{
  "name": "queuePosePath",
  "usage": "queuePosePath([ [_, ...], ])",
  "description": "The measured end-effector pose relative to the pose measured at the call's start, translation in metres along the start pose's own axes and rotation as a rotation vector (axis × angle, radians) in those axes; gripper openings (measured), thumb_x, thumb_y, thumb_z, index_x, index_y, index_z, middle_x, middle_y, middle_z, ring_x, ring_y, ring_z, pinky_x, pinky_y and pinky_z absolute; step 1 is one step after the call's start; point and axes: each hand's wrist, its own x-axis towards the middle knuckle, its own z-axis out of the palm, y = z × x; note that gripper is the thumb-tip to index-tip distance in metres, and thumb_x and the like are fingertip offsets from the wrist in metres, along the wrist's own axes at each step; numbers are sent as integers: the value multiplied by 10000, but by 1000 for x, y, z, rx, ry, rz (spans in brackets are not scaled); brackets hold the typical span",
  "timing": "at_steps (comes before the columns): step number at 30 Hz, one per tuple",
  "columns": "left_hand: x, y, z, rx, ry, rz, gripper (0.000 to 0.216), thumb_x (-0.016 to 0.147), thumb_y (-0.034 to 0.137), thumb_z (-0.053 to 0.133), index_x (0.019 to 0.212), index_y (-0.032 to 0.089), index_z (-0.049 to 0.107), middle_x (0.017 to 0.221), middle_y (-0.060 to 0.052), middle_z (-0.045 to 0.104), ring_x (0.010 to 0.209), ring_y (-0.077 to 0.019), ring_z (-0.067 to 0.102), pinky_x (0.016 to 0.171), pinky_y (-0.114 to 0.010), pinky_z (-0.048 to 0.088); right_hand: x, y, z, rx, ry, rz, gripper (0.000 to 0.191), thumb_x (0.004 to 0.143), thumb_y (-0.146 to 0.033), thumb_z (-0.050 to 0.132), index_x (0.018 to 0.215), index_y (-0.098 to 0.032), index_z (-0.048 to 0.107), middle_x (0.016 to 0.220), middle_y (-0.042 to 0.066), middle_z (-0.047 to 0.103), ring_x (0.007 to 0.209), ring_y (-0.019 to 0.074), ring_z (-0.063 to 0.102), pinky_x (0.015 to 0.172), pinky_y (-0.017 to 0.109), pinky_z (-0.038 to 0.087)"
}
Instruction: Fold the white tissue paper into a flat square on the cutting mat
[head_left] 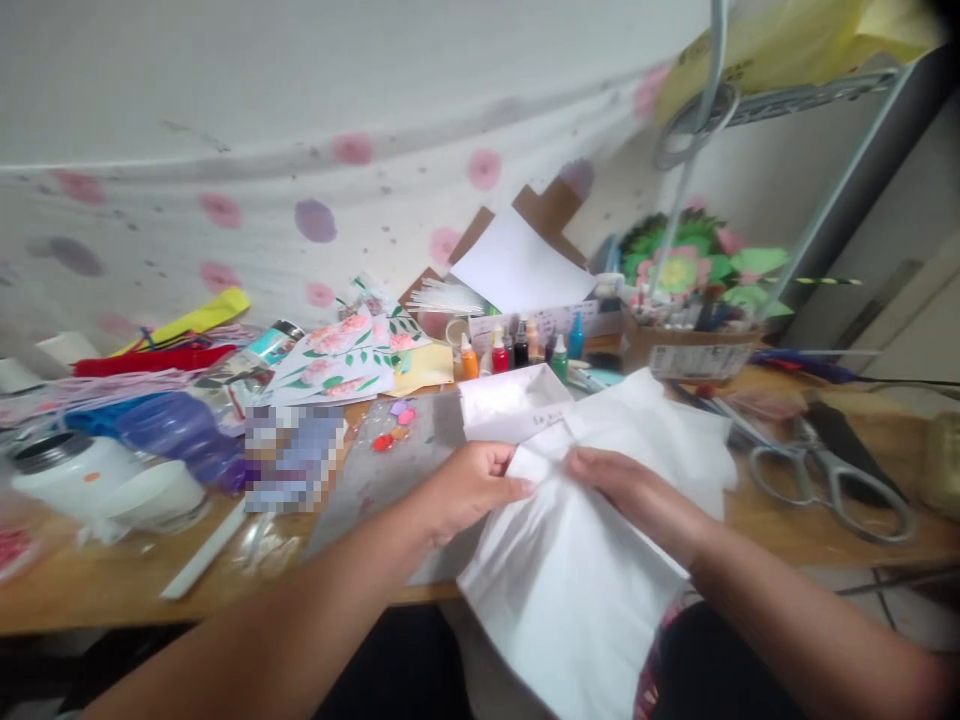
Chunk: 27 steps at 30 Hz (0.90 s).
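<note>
A large sheet of white paper (577, 580) hangs over the near edge of the wooden table (105, 590) toward my lap. My left hand (465, 487) pinches a fold of the sheet near its upper left part, fingers closed on it. My right hand (626, 485) presses and pinches the same fold from the right, fingers closed on the paper. Both hands almost touch each other. Just behind them stands a small white paper box (510, 400), open at the top.
Large scissors (825, 470) lie to the right. Small coloured paint bottles (517, 350) stand behind the box. Floral printed sheets (337, 365), a white jar (71, 470), a blue plastic bag (176, 430) and coloured strips crowd the left. Paper flowers (679, 270) sit at the back right.
</note>
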Motion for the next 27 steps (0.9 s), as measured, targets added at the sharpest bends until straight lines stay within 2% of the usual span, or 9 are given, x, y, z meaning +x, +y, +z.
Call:
queuePosePath([
  [3,13,-2,5,17,28,-73,144,702,244,673,811,149,681,772,-56,688,672,-184,626,602,-263,449,-2,5,-10,-364,28,-49,314,680,-307,727,953,-189,625,695,-16,606,640,160,556,570,248,398],
  [6,20,-2,4,88,-4,-129,88,689,223,654,754,163,657,754,-37,670,652,-180,605,575,-257,428,-5,8,-25,-871,113,-134,337,689,-160,640,1022,-206,623,648,-22,612,583,144,534,531,241,375],
  [9,27,-4,0,92,-42,-103,81,712,243,652,716,167,623,731,-18,641,661,-168,582,585,-244,409,-6,0,-49,-1003,200,-161,155,737,-153,556,851,-208,646,624,-12,627,555,139,546,513,244,390],
  [12,37,-9,-2,35,13,-51,143,747,291,649,704,175,576,708,5,598,643,-147,543,568,-224,382,-1,-17,-77,-1043,467,-250,130,785,-274,570,861,-205,650,719,29,675,607,177,599,569,300,465],
  [15,44,-18,0,-20,84,-31,227,779,364,631,686,180,538,689,9,570,618,-141,512,548,-222,369,15,-32,-98,-1237,592,-523,297,829,-306,554,1105,-215,620,1107,100,672,933,270,631,778,417,502],
  [18,47,-30,-1,-60,154,-26,287,811,427,593,683,176,542,649,10,547,588,-137,487,535,-227,363,40,-37,-106,-1583,427,-664,550,813,-271,595,1343,-201,466,1349,128,537,1265,338,426,966,499,395],
  [20,47,-36,-3,-103,174,-29,298,824,443,582,700,173,555,649,7,558,594,-139,497,548,-234,375,54,-38,-107,-1730,367,-634,528,779,-249,635,1291,-178,524,1235,154,604,1195,362,475,957,515,368],
  [23,47,-41,-5,-209,166,-62,270,833,432,584,761,171,584,703,-15,617,656,-163,563,607,-259,422,57,-46,-109,-1779,353,-585,104,796,-203,592,844,-189,683,804,86,673,825,280,603,829,452,399],
  [27,47,-40,-3,-386,202,-98,215,810,386,628,849,175,620,792,-41,677,724,-197,629,687,-315,478,21,-68,-98,-1740,530,-599,244,855,-268,494,623,-201,534,607,41,568,557,179,506,533,297,328],
])
